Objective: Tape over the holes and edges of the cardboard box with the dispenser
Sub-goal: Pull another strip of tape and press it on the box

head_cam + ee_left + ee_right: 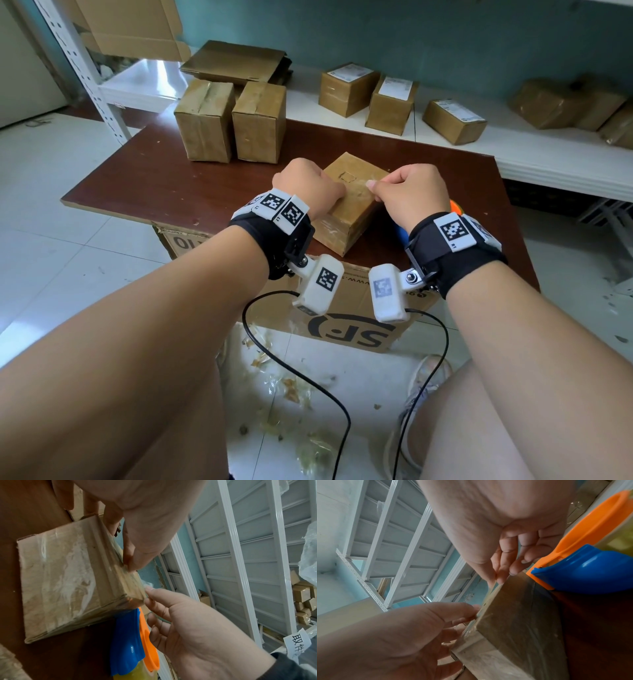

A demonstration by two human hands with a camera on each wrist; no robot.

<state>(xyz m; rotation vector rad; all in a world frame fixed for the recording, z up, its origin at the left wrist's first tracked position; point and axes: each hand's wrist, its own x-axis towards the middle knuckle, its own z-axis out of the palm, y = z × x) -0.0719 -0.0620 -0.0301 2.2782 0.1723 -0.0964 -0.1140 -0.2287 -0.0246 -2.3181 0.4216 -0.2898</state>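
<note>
A small cardboard box (346, 212), wrapped in shiny clear tape, stands on the brown table (144, 178). A small square hole (347, 177) shows in its top face. My left hand (327, 192) holds the box at its left top edge, with the thumb (130, 559) pressed on the top and the fingers curled over the far side. Thumb and forefinger of my right hand (371, 186) pinch a loose end of clear tape (145, 588) at the box's right top edge. The blue and orange tape dispenser (126, 642) lies on the table just right of the box, mostly hidden by my right wrist in the head view.
Two taped boxes (233, 120) stand at the table's far left. More boxes (394, 96) sit on the white shelf behind. A large printed carton (352, 329) stands under the table's near edge, with tape scraps (291, 394) and cables on the floor.
</note>
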